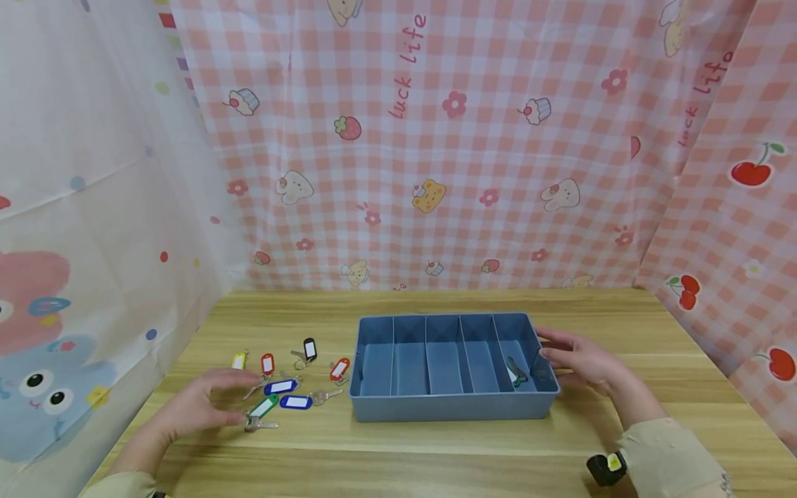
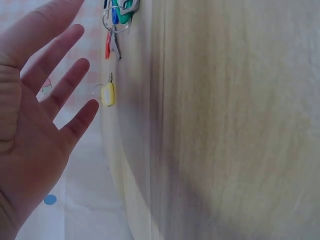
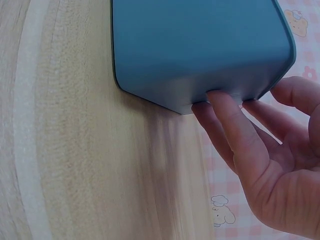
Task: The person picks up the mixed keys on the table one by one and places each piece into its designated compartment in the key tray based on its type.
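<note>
My left hand (image 1: pixel 208 401) hovers by a group of keys with coloured tags at the left, thumb and fingers spread, holding nothing. Nearest its thumb lies a key with a green tag (image 1: pixel 263 406); two blue tags (image 1: pixel 295 402) lie just beyond. A yellow tag (image 1: pixel 239 360) rests behind the fingers and shows beside the fingertips in the left wrist view. To the right stands a blue-grey divided box (image 1: pixel 451 408). Its rightmost compartment contains a dark tagged key (image 1: pixel 515 373). My right hand (image 1: pixel 585 363) touches the box's right end wall with extended fingertips.
Two red tags (image 1: pixel 267 364) and a black tag (image 1: pixel 310 349), with keys, lie between the left hand and the box. Thin dividers (image 1: pixel 426 356) split the box into several compartments. Patterned cloth (image 1: pixel 454 159) hangs behind the wooden table (image 1: pixel 436 453) and at both sides.
</note>
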`<state>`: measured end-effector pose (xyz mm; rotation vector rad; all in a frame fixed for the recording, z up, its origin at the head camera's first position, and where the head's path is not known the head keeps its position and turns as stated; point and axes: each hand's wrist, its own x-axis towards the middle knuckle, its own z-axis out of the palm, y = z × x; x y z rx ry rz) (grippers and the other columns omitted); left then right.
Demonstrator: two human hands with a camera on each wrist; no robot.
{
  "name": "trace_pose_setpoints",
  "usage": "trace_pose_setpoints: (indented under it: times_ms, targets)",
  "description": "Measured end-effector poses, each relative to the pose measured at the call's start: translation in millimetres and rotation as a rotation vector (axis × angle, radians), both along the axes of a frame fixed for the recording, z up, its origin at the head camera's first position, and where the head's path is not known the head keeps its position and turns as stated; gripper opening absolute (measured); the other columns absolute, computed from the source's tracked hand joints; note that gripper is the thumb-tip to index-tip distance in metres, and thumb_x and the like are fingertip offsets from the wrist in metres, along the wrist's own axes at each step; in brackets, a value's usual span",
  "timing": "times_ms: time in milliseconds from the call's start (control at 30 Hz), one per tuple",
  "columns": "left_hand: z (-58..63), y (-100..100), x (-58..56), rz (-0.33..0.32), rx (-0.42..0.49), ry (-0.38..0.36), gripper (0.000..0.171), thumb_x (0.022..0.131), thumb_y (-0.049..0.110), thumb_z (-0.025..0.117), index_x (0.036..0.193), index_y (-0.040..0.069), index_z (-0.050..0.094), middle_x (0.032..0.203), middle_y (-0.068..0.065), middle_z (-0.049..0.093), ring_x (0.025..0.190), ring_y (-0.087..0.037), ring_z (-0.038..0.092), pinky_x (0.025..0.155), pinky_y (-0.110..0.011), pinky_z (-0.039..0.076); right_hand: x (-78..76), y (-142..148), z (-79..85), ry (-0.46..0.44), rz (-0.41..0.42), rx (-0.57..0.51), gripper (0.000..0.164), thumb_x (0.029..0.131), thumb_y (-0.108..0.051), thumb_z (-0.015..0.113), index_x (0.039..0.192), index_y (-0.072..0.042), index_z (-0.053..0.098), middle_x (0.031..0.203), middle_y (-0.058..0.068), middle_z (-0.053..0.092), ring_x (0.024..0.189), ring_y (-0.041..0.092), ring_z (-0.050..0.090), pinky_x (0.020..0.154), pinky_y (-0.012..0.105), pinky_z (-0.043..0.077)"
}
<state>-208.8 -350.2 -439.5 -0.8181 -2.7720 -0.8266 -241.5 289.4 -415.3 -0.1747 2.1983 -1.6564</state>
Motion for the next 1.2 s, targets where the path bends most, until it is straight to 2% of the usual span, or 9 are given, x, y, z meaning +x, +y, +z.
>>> trace_pose_setpoints:
  times_ms: [433,633,800,1200]
  targets:
    - [-5.2,-2.3,-1.5,-0.029,-0.04,0.024,0.045,0.066,0.025,0.091,0.109,0.021,0.077,0.115,-0.001,0.07,0.108,-0.011,0.056,0.092,-0.033,0.043,1.1,-0.9,2.5,0.0,-0.005,0.015,0.066,0.102,-0.016,0.056,0.153,0.007,0.021,0.144,0.037,0.037,0.113,0.033,0.059,0.09,0.047,0.053]
    - [-11.4,-4.9,-4.2,-0.082,-0.023,0.082,0.041,0.064,0.02,0.092,0.103,0.021,0.078,0.11,-0.001,0.071,0.103,-0.009,0.058,0.088,-0.027,0.043,1.2,-0.3,1.8,0.004,-0.008,0.025,0.066,0.102,-0.017,0.057,0.153,0.006,0.022,0.142,0.037,0.039,0.112,0.033,0.06,0.09,0.048,0.053]
    - [-15.1,-5.6,-4.2,-0.081,-0.014,0.121,0.039,0.063,0.019,0.092,0.099,0.022,0.079,0.106,0.0,0.071,0.1,-0.008,0.058,0.087,-0.026,0.043,1.3,-0.4,1.2,0.004,-0.008,0.017,0.066,0.102,-0.016,0.057,0.153,0.007,0.022,0.143,0.037,0.039,0.113,0.034,0.059,0.09,0.049,0.053]
    - [-14.3,-7.6,-6.3,-0.093,-0.015,0.058,0.027,0.068,0.013,0.089,0.092,0.022,0.08,0.099,0.002,0.072,0.094,-0.006,0.058,0.081,-0.029,0.047,2.7,-1.4,2.1,0.015,-0.005,0.01,0.066,0.102,-0.016,0.057,0.152,0.008,0.022,0.142,0.037,0.041,0.112,0.033,0.06,0.089,0.048,0.053]
